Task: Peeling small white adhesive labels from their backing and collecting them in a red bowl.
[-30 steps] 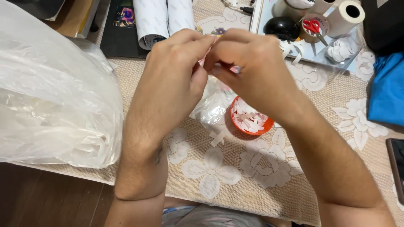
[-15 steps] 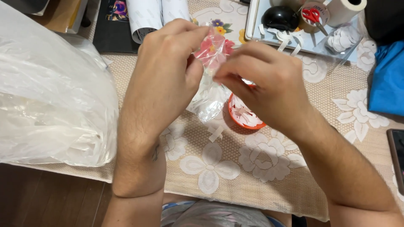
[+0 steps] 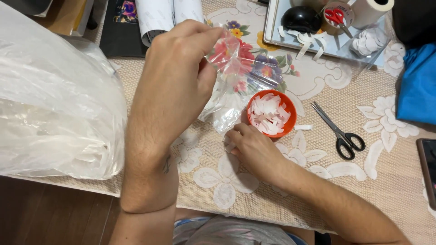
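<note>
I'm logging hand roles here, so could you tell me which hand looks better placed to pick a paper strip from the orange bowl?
Probably the right hand: it rests on the tablecloth beside the orange bowl, apparently free. The left hand is raised, pinching the clear plastic bag.

Left hand (image 3: 179, 86) raised, fingers pinched; right hand (image 3: 254, 147) lowered, curled.
</note>
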